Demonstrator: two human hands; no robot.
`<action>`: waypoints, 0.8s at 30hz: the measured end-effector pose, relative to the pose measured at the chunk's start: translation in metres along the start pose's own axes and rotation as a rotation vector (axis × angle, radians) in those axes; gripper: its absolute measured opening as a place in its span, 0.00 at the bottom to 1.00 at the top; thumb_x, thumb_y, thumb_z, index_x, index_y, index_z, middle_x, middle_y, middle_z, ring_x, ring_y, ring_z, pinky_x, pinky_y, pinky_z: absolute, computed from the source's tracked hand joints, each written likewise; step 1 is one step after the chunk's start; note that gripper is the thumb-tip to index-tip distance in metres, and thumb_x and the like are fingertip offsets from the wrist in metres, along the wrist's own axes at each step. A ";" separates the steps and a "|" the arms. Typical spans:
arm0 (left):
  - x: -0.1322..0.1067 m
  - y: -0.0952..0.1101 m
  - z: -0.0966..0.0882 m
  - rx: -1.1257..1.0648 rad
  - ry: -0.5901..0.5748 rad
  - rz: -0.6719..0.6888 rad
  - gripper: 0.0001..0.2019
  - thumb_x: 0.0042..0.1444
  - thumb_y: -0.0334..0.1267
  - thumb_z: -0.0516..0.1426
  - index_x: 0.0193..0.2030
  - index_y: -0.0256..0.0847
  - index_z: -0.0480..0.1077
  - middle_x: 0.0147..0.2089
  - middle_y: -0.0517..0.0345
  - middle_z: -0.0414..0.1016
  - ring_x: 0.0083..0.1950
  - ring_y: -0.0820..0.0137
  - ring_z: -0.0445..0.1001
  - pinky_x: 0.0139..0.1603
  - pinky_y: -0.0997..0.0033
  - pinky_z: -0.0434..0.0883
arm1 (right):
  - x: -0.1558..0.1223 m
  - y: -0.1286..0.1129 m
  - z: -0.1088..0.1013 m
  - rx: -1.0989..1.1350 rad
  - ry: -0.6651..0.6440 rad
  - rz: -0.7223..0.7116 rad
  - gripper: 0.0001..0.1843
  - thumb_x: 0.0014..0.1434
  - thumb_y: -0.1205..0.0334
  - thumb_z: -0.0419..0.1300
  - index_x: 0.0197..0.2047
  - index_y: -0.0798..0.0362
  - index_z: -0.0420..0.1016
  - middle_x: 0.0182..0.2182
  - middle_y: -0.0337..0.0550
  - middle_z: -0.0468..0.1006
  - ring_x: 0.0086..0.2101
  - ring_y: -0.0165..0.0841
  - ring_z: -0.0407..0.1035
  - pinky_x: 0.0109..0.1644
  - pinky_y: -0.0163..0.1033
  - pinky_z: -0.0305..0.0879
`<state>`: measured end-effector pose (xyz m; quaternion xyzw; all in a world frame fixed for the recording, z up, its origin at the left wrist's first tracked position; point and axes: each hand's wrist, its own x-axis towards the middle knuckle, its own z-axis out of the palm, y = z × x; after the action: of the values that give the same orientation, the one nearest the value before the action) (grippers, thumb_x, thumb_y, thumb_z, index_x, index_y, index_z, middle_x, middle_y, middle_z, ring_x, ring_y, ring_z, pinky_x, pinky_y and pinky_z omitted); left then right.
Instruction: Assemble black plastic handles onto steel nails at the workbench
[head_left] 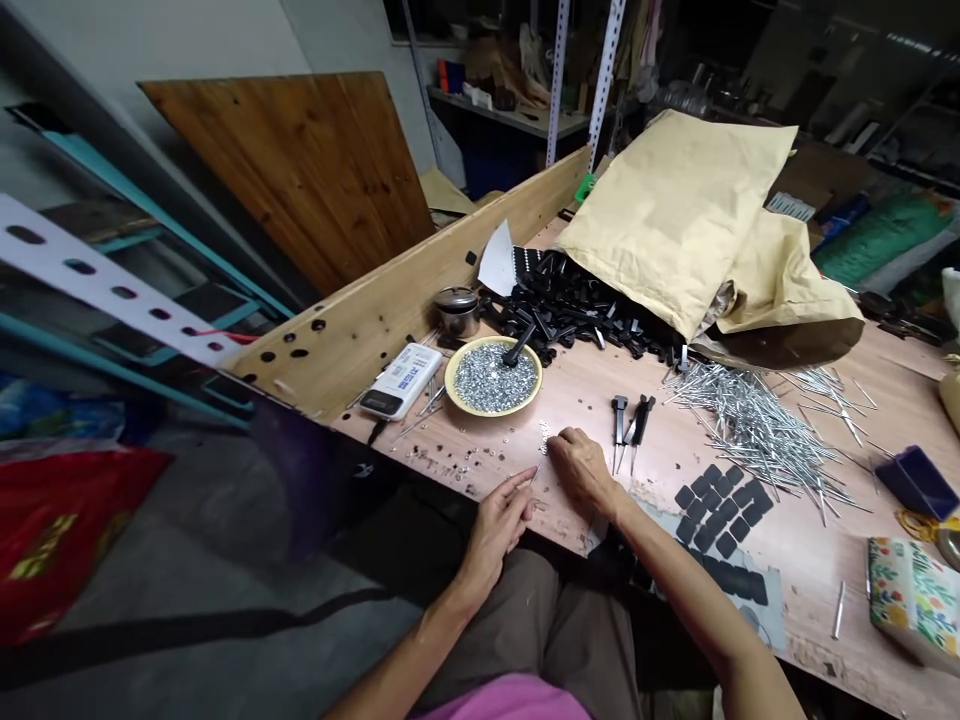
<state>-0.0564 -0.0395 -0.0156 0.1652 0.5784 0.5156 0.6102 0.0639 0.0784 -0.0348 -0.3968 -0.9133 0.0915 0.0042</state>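
Observation:
My left hand is at the table's front edge, with thumb and fingers pinched on a thin metal pin whose tip points up and away. My right hand rests on the tabletop just to the right, fingers curled together and tips down; what they hold, if anything, is hidden. Several small shiny rings lie beside its fingertips. Beyond both hands stands a yellow bowl full of small metal pieces, with a black part lying in it. Two black-headed parts with metal shafts lie right of my right hand.
A pile of metal rods and dark rounded pads lie to the right. Black plastic parts spill from a large paper sack. A white scale-like device and lidded metal pot stand by the wooden side board.

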 end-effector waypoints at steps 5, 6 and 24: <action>0.007 0.008 -0.008 -0.019 -0.004 -0.046 0.34 0.39 0.49 0.61 0.53 0.33 0.67 0.18 0.72 0.58 0.13 0.86 0.45 0.14 0.81 0.41 | 0.019 -0.011 -0.010 -0.051 -0.133 0.076 0.13 0.60 0.76 0.48 0.38 0.56 0.71 0.38 0.52 0.73 0.39 0.38 0.68 0.37 0.38 0.64; 0.008 0.009 -0.008 -0.030 -0.008 -0.066 0.33 0.39 0.48 0.61 0.53 0.33 0.68 0.18 0.72 0.58 0.13 0.86 0.45 0.14 0.81 0.41 | 0.020 -0.012 -0.010 -0.046 -0.130 0.086 0.13 0.59 0.77 0.47 0.39 0.57 0.71 0.38 0.53 0.73 0.39 0.38 0.68 0.38 0.38 0.64; -0.005 0.021 0.016 -0.036 -0.247 -0.143 0.30 0.43 0.48 0.61 0.54 0.38 0.69 0.19 0.73 0.55 0.14 0.86 0.44 0.15 0.80 0.39 | -0.042 -0.030 -0.030 1.555 0.485 0.504 0.18 0.41 0.58 0.69 0.32 0.51 0.66 0.24 0.35 0.76 0.25 0.27 0.69 0.29 0.33 0.64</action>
<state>-0.0506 -0.0288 0.0087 0.1749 0.4999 0.4567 0.7148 0.0732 0.0333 0.0024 -0.4811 -0.4491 0.6034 0.4503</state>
